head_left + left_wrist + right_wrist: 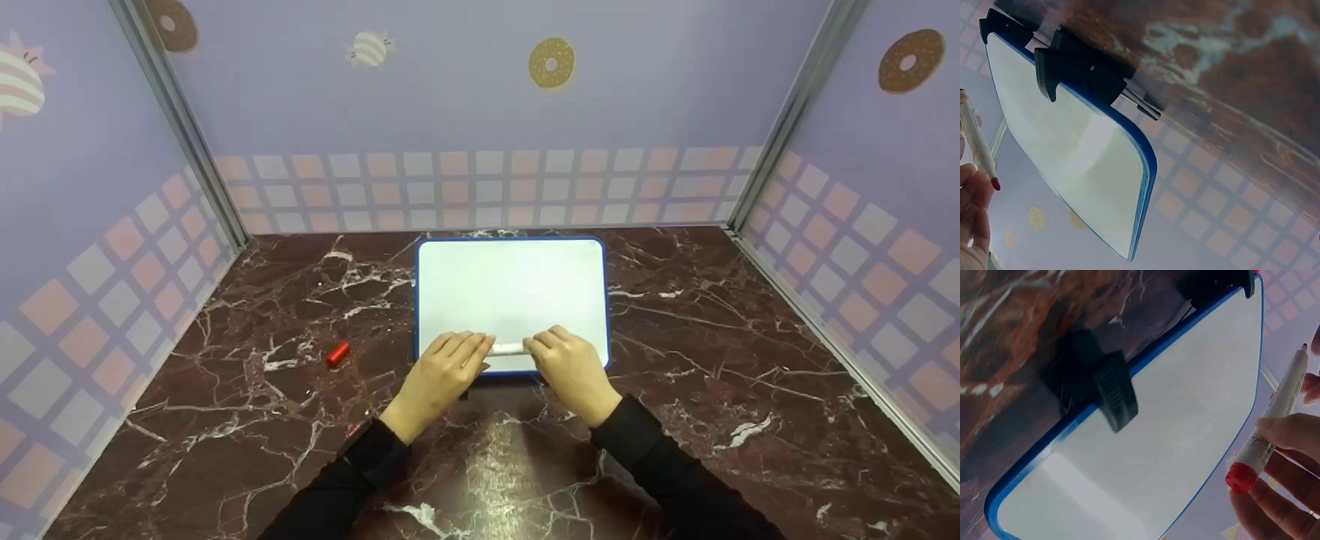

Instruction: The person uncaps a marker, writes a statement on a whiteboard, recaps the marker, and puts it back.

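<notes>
A white marker (508,349) with a red end is held over the lower part of a blue-framed whiteboard (510,292). My right hand (570,367) grips its barrel near the red end, thumb on top, as the right wrist view shows. Its bare red tip (995,184) points toward my left hand (442,367). The left fingers are relaxed beside that tip, with nothing gripped between them. On the table to the left lies a red marker cap (338,354), apart from both hands.
Black clamps (1084,70) hold the whiteboard's near edge, so it stands up from the dark marbled table (712,360). Patterned panels (480,112) enclose the back and both sides, joined by metal corner posts (787,112).
</notes>
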`<state>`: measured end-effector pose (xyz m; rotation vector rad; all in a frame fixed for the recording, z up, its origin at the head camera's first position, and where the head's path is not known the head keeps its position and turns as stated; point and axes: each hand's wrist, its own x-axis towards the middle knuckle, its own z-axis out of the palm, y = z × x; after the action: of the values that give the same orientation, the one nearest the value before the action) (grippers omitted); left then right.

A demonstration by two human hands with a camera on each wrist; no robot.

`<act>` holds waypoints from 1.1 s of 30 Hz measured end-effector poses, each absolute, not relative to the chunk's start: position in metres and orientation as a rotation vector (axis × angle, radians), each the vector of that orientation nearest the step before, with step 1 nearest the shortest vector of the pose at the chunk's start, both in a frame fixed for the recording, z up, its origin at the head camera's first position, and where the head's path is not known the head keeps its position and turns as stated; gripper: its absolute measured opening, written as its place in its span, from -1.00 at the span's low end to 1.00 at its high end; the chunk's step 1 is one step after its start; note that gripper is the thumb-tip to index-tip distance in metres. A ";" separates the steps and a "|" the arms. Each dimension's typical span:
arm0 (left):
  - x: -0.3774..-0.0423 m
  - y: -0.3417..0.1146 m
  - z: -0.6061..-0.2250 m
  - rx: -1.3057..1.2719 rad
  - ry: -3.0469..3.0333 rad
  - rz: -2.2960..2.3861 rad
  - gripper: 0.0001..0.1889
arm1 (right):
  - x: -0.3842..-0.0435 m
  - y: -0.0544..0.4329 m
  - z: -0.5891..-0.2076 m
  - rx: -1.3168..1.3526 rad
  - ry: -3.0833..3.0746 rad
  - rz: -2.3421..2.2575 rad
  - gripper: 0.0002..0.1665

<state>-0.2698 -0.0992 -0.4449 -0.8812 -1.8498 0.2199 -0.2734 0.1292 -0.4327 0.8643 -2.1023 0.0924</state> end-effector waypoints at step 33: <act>-0.270 -0.100 -0.442 -0.910 -1.867 0.089 -0.78 | -0.271 0.131 -0.429 0.872 -2.159 0.727 -0.30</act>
<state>-0.2697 -0.1002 -0.4420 -0.9102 -1.8669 0.0887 -0.2710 0.1310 -0.4287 0.8715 -2.1586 0.7275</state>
